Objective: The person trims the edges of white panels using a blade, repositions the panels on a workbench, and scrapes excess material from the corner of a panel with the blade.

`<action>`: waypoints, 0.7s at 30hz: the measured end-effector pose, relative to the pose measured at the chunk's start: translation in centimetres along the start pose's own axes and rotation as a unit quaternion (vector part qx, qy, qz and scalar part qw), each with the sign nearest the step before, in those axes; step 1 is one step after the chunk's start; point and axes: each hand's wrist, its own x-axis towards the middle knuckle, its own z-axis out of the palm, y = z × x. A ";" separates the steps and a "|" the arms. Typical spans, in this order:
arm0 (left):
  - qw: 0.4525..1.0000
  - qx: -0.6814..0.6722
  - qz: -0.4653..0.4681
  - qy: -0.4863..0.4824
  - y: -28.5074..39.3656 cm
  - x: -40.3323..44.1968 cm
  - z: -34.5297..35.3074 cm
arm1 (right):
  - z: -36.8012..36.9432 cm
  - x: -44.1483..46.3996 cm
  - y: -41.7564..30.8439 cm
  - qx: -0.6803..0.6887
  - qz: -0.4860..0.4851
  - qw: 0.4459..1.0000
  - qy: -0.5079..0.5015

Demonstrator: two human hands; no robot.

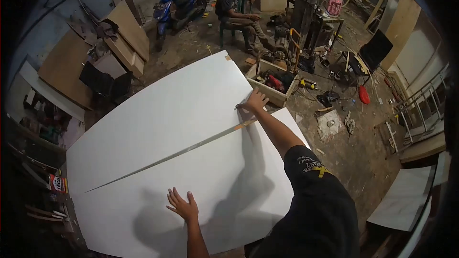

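Observation:
A large white sheet (186, 93) lies in front of me, split by a long wedge-shaped gap (191, 147) that narrows toward the left. On the near part (143, 200) my left hand (182, 204) rests open, palm down with fingers spread. My right hand (253, 101) is at the right edge of the far part, fingers bent over the edge and gripping it beside the wide end of the gap. A small dark tip shows by its thumb; what it is, I cannot make out. Brownish material shows within the gap near this hand.
Just beyond the right edge stands a wooden box (275, 96) of tools. A person (236, 12) sits behind it, near a blue motorbike (174, 7). Black chairs (107, 82) and leaning boards (67, 69) are at left. Cables, tools and a metal rack (423, 110) occupy the right side.

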 end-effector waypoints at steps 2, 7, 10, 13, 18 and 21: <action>1.000 0.003 -0.006 0.000 0.4 0.1 -0.1 | 0.0 2.2 0.5 0.036 0.034 0.999 0.007; 1.000 0.000 -0.008 0.003 0.6 0.0 -0.6 | 0.6 5.9 3.1 0.168 0.073 0.983 0.008; 1.000 0.012 -0.010 0.006 0.7 0.0 -0.5 | 2.2 8.7 4.8 0.246 0.065 0.964 0.073; 1.000 0.004 -0.014 0.003 0.6 0.1 -0.3 | 4.4 10.1 6.2 0.330 0.066 0.934 0.123; 1.000 0.012 -0.018 0.011 0.6 0.4 0.2 | 2.3 8.6 6.3 0.431 0.040 0.871 0.232; 0.999 0.034 -0.002 0.023 -0.4 0.2 0.9 | -2.6 2.3 5.6 0.717 -0.062 0.687 0.104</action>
